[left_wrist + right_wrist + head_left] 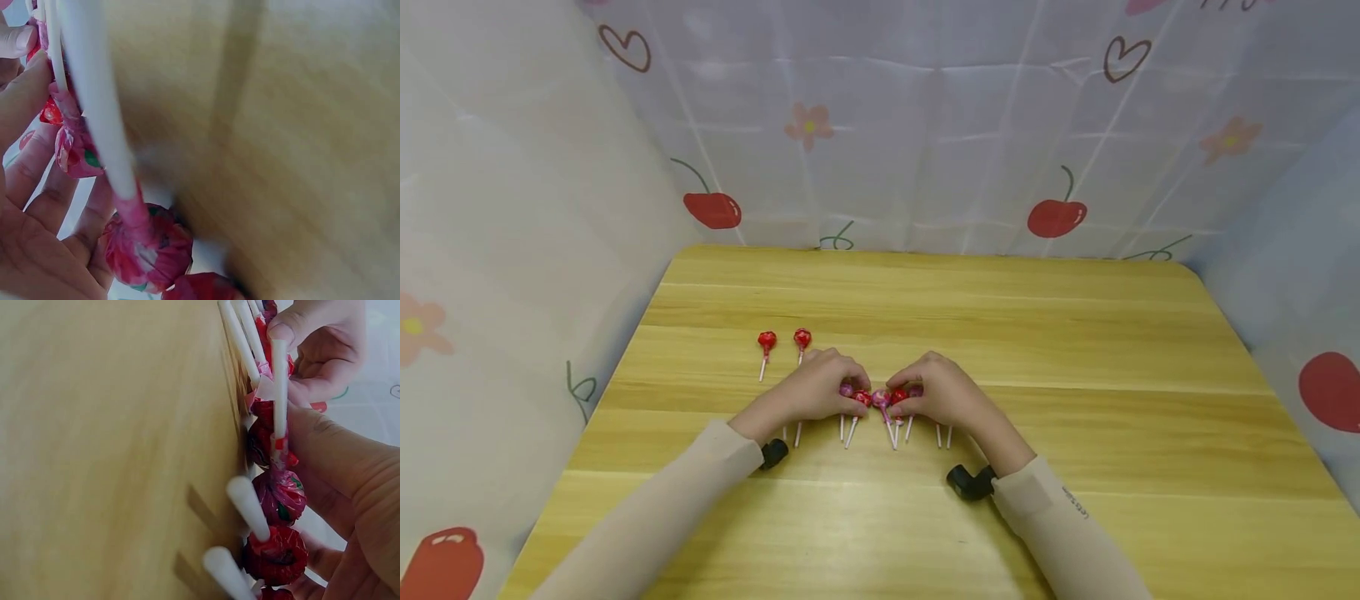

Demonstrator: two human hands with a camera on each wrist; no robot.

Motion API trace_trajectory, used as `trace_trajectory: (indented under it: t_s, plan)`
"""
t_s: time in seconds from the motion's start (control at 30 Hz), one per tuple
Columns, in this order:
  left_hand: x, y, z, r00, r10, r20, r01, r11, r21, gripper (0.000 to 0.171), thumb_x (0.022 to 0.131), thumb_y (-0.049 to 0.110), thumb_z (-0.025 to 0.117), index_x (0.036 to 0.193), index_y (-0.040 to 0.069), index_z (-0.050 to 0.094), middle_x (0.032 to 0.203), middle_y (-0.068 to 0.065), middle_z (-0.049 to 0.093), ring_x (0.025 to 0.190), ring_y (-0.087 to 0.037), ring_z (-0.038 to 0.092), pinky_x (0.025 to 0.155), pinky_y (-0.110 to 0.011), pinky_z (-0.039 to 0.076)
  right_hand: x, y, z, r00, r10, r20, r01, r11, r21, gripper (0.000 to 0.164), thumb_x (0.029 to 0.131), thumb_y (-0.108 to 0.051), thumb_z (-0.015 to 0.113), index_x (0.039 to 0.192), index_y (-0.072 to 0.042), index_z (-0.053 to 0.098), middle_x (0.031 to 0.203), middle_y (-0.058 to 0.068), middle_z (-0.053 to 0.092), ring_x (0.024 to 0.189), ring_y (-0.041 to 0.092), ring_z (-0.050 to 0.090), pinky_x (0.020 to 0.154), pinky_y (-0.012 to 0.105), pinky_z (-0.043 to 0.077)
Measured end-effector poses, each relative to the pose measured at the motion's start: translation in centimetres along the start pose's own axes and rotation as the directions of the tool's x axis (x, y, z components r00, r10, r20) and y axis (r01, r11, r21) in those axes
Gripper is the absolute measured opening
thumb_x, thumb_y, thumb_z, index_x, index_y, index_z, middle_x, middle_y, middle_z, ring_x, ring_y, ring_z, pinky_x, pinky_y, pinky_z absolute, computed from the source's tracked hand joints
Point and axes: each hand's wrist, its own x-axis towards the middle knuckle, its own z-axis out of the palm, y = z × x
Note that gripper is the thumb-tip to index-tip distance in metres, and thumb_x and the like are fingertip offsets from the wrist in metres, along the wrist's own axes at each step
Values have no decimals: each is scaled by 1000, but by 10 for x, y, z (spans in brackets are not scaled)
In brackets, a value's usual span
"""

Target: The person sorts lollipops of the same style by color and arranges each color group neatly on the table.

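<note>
Near the middle of the yellow wood-grain table (880,517), the left hand (823,385) pinches a round, shiny red-wrapped lollipop (863,399) between thumb and forefinger; the right hand (946,390) likewise pinches a second red-wrapped lollipop (898,396). Close between them lies a pink-and-purple wrapped lollipop (882,399), its slim white stick (891,433) converging at the tip with the second's. Recommended practice: guide by the heads, press inward lightly, and separate converging sticks before release. Round heads are judged liable to roll; excess pressure could displace neighbours.
</note>
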Motion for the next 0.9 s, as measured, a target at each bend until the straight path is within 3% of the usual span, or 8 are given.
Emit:
trace_trajectory:
  t_s: [0.23, 0.37, 0.5, 0.63, 0.8, 0.9]
  plan:
    - [2, -1, -6, 999, -31, 22, 34, 995, -98, 18, 81, 37, 82, 94, 29, 74, 92, 18, 71, 93, -10, 56, 105, -45, 28, 0, 1, -1, 1000, 15, 8, -15, 1000, -7, 26, 75, -38, 85, 98, -27, 79, 94, -16, 74, 88, 9, 52, 81, 30, 43]
    - [6, -2, -20, 995, -93, 19, 95, 970, -222, 17, 84, 35, 80, 98, 28, 73, 97, 15, 72, 98, -15, 62, 99, -42, 40, 0, 0, -2, 1000, 22, 11, -22, 1000, -15, 27, 75, -39, 85, 99, -27, 80, 95, -15, 75, 89, 9, 52, 82, 30, 43]
    - [13, -4, -36, 983, -183, -5, 174, 945, -278, 22, 87, 35, 77, 106, 26, 71, 106, 8, 68, 108, -23, 60, 91, -42, 48, -1, -2, -2, 999, 37, 12, -36, 999, -20, 29, 75, -38, 85, 100, -26, 80, 96, -13, 75, 89, 10, 52, 81, 30, 43]
    - [25, -9, -47, 974, -220, -46, 200, 944, -262, 24, 88, 34, 76, 110, 23, 71, 108, 4, 68, 113, -25, 56, 100, -44, 40, -2, -3, -3, 999, 46, 15, -45, 999, -23, 29, 74, -37, 85, 100, -25, 80, 95, -12, 75, 89, 9, 53, 83, 31, 44]
    - [38, -19, -44, 968, -235, -87, 215, 957, -193, 22, 87, 34, 77, 106, 23, 72, 103, 7, 71, 107, -21, 58, 104, -49, 21, 0, -2, -2, 999, 27, 17, -27, 999, -30, 27, 75, -37, 85, 99, -26, 80, 93, -13, 75, 87, 8, 56, 84, 31, 45]
    - [43, -23, -41, 966, -244, -90, 227, 960, -162, 23, 86, 36, 78, 105, 23, 72, 101, 8, 72, 103, -18, 62, 103, -48, 21, 2, -2, -2, 1000, 19, 20, -18, 999, -33, 27, 75, -37, 85, 99, -26, 80, 93, -13, 75, 88, 7, 57, 85, 31, 46]
